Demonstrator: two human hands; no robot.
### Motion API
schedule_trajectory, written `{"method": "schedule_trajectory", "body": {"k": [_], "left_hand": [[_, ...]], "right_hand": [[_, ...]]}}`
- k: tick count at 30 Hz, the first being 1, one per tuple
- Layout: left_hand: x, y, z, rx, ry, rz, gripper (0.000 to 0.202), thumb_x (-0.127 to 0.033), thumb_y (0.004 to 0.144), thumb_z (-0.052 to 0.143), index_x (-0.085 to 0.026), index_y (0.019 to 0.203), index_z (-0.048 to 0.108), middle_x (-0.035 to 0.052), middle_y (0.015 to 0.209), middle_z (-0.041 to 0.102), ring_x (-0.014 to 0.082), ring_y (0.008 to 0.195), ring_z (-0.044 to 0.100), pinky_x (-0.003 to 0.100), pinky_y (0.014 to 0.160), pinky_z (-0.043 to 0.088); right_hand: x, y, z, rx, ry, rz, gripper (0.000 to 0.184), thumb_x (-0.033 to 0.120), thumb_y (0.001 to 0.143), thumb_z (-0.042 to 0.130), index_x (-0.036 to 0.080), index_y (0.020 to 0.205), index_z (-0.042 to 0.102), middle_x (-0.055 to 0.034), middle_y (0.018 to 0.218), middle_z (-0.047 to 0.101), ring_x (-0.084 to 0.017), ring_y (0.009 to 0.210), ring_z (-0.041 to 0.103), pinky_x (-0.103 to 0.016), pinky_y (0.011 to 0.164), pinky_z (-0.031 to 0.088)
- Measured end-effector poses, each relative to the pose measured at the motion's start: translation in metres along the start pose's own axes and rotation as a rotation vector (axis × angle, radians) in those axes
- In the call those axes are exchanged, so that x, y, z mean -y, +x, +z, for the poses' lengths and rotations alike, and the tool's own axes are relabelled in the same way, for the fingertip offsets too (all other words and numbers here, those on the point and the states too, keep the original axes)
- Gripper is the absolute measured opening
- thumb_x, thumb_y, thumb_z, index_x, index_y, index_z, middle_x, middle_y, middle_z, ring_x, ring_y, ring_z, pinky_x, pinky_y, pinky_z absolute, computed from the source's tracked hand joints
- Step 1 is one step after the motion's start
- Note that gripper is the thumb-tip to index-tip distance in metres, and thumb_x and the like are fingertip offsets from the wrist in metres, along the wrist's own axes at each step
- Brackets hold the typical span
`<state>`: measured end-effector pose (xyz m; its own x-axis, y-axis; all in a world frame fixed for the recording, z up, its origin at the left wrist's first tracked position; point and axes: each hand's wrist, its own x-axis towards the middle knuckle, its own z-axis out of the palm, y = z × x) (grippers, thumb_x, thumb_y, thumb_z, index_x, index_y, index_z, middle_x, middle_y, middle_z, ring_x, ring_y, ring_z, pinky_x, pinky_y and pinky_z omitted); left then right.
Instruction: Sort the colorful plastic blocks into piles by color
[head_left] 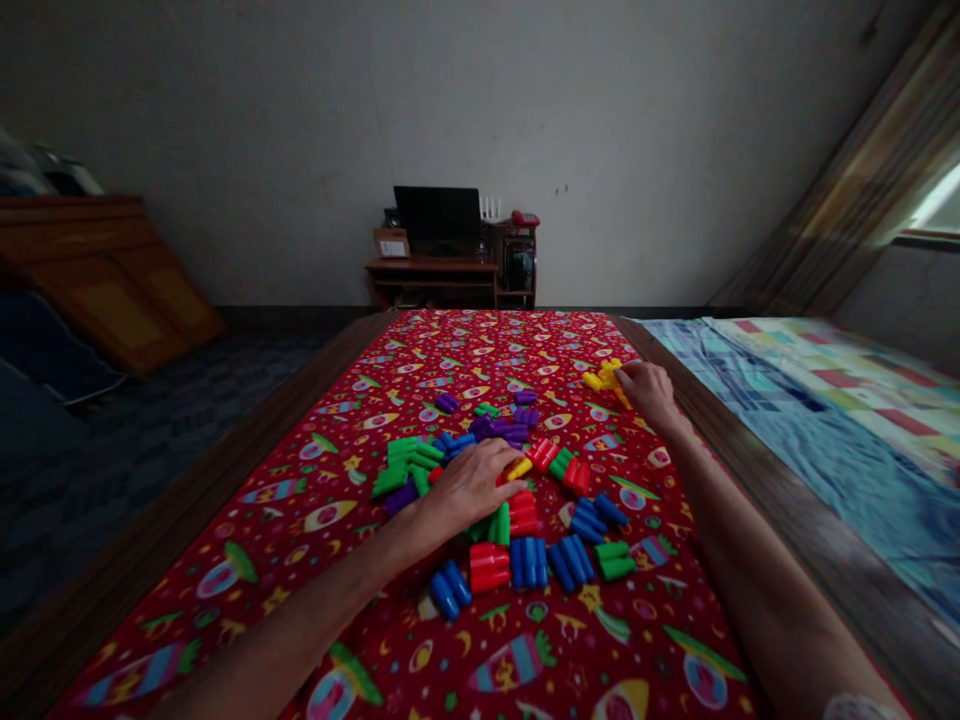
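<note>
My left hand (476, 478) is over the middle of a loose spread of plastic building blocks, its thumb and fingers closed around a small yellow block (519, 468). Under and around it lie green blocks (405, 452), purple blocks (501, 430), red blocks (488, 567) and blue blocks (529, 563). Farther off to the right, my right hand (649, 388) has its fingers bent together at the edge of a small cluster of yellow blocks (606, 374). It appears to pinch one of them, though the fingers partly hide it.
A red patterned cloth (300, 600) covers the long wooden table (315, 385). To the right is a bed with a blue sheet (720, 430). Beyond the far end stands a desk (435, 265) with a monitor (439, 218); a wooden cabinet (112, 280) is at left.
</note>
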<state>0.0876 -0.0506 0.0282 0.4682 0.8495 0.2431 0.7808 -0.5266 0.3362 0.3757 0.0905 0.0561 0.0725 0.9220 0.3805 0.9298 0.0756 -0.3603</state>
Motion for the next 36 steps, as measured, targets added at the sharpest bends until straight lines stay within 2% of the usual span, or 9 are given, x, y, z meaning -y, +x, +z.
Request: {"method": "schedule_trajectory", "body": {"k": [3,6,12,14,18,22,24,29,36], "left_hand": [[0.0,-0.002,0.008,0.011,0.077,0.015,0.024,-0.029,0.085,0.063,-0.018,0.105,0.066,0.007,0.1,0.069,0.0233,0.096,0.063,0.035,0.086,0.048],[0.0,0.0,0.011,-0.014,0.032,-0.023,0.014,-0.028,0.085,0.061,-0.018,0.095,0.066,0.0058,0.089,0.069,0.0228,0.088,0.064,0.034,0.08,0.049],[0.008,0.01,-0.005,-0.252,-0.488,-0.288,0.03,-0.044,0.077,0.064,-0.02,0.092,0.053,0.0008,0.077,0.067,0.0185,0.069,0.066,0.028,0.062,0.05],[0.013,0.012,-0.011,-0.253,-0.66,-0.345,0.037,-0.051,0.075,0.063,-0.02,0.09,0.049,-0.0002,0.074,0.067,0.0188,0.069,0.067,0.028,0.06,0.051],[0.02,0.012,-0.014,-0.3,-0.689,-0.325,0.035,-0.052,0.08,0.055,-0.02,0.093,0.05,0.0027,0.079,0.068,0.0199,0.076,0.068,0.031,0.069,0.053],[0.019,0.011,-0.013,-0.372,-0.53,-0.234,0.024,-0.037,0.085,0.05,-0.018,0.099,0.055,0.0078,0.094,0.07,0.0202,0.086,0.067,0.031,0.074,0.054],[0.018,0.011,-0.013,-0.355,-0.451,-0.187,0.019,-0.029,0.084,0.049,-0.018,0.096,0.059,0.0079,0.095,0.07,0.02,0.088,0.067,0.031,0.074,0.054],[0.02,0.01,-0.014,-0.355,-0.3,-0.113,0.021,-0.023,0.085,0.045,-0.018,0.091,0.064,0.0073,0.096,0.069,0.0198,0.091,0.065,0.033,0.081,0.053],[0.016,0.01,-0.017,-0.369,-0.263,-0.055,0.022,-0.022,0.087,0.043,-0.019,0.089,0.065,0.0067,0.096,0.069,0.0192,0.093,0.064,0.033,0.083,0.053]], "right_hand": [[-0.001,-0.002,0.002,-0.066,-0.054,0.03,0.034,0.025,0.086,0.045,0.014,0.103,0.073,-0.0158,0.097,0.072,-0.025,0.087,0.064,-0.031,0.074,0.044],[0.025,-0.01,-0.003,-0.045,0.054,-0.136,0.034,0.024,0.089,0.043,0.015,0.1,0.074,-0.0128,0.093,0.074,-0.023,0.083,0.066,-0.03,0.075,0.045],[0.1,-0.058,-0.011,0.605,0.462,-0.831,0.03,0.029,0.09,0.054,0.019,0.113,0.069,-0.0044,0.091,0.074,-0.015,0.075,0.064,-0.022,0.068,0.045],[0.113,-0.071,-0.01,0.666,0.456,-0.932,0.03,0.024,0.089,0.056,0.018,0.116,0.068,-0.0049,0.088,0.073,-0.012,0.07,0.062,-0.021,0.064,0.042],[0.101,-0.061,-0.002,0.411,0.357,-0.811,0.024,0.026,0.09,0.055,0.015,0.106,0.07,-0.0045,0.074,0.07,-0.012,0.061,0.058,-0.022,0.06,0.04],[0.045,-0.019,0.015,-0.161,0.286,-0.523,0.034,0.042,0.092,0.048,0.016,0.103,0.067,-0.0115,0.092,0.071,-0.02,0.081,0.064,-0.032,0.076,0.048],[0.011,0.0,0.026,-0.328,0.206,-0.426,0.034,0.042,0.092,0.047,0.017,0.105,0.065,-0.0153,0.106,0.068,-0.025,0.098,0.062,-0.041,0.087,0.047],[-0.038,0.015,0.044,-0.236,-0.05,-0.141,0.038,0.037,0.092,0.041,0.014,0.111,0.065,-0.0216,0.123,0.06,-0.035,0.114,0.054,-0.053,0.091,0.044],[0.007,0.006,0.042,0.009,-0.318,-0.374,0.049,0.044,0.094,0.04,0.023,0.137,0.05,-0.0169,0.144,0.045,-0.038,0.136,0.032,-0.063,0.105,0.025]]}}
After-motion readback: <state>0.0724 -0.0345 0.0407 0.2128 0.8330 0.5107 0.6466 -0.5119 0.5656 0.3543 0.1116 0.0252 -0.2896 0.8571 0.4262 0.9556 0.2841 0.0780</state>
